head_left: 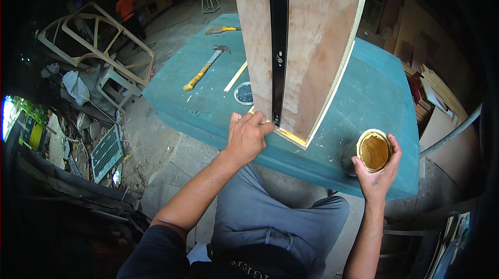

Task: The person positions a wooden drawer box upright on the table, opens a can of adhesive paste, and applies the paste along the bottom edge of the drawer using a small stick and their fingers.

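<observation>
My right hand [378, 170] is wrapped round an open can [372, 150] with yellowish-brown paste on its inner wall. The can is tilted so its mouth faces me, over the right part of the teal table [322, 167]. My left hand [247, 136] is closed, its fingertips at the near end of a wooden panel [312, 71]; whatever they hold is hidden. Yellow paste [293, 137] lies along that near edge. A black metal drawer slide [279, 45] runs lengthwise down the panel.
Left of the panel lie a claw hammer [206, 68], a brush [223, 29], a thin wood strip [235, 76] and a round lid [243, 93]. Wooden frames [99, 45] and a white plastic stool [117, 84] stand at left. Boards [442, 92] lean at right; a person [126, 8] is far back.
</observation>
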Demonstrator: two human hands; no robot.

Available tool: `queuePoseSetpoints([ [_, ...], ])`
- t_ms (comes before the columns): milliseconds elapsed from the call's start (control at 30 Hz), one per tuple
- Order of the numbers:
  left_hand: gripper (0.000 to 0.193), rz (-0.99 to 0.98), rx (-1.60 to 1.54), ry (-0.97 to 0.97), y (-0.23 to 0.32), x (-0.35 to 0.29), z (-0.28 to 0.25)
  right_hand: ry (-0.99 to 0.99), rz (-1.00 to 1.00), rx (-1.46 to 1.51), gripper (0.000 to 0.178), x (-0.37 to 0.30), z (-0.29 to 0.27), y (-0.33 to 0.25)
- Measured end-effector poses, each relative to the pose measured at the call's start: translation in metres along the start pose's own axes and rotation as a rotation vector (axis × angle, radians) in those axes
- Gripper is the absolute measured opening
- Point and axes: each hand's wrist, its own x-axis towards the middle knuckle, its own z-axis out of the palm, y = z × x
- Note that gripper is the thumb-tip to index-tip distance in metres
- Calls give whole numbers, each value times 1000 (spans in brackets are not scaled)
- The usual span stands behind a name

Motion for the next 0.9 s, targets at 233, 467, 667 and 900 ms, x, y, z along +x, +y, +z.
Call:
queuePoseSetpoints([
  [233, 40, -22, -122, -75, 11, -1, 5, 2, 26, -7, 100, 0, 0, -1],
  [467, 37, 43, -102, -20, 13, 8, -2, 5, -3, -37, 100, -1, -1, -1],
  [667, 34, 106, -22, -25, 19, 7, 7, 6, -5, -37, 100, -1, -1, 0],
  [900, 21, 137, -32, -70, 26, 4, 7, -1, -10, -44, 98, 0, 0, -1],
])
